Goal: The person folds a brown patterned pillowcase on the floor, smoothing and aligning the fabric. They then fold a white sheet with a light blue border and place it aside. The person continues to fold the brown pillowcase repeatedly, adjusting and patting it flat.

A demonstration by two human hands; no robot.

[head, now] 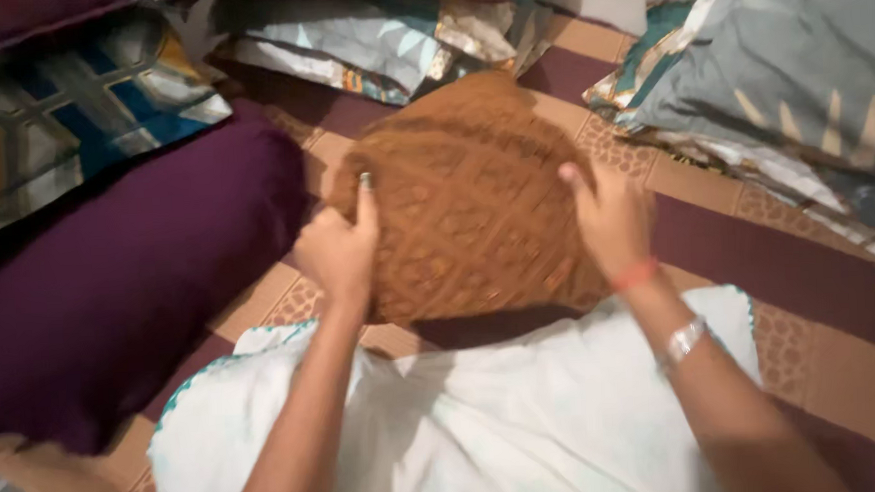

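Firmly, both hands' grip (pixel 339 250) (pixel 611 219) around cushion (pixel 465 196)

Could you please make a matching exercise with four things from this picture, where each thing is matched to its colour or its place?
Things:
1. round cushion
2. long bolster
3. cloth
4. stacked pillows

Descriptions:
A. white, spread under the forearms
B. dark purple, at the left
C. orange-brown, between the two hands
D. grey-blue with a leaf pattern, at the upper right

Pairs: 1-C, 2-B, 3-A, 4-D. The left hand and the right hand press against the cushion's two sides.
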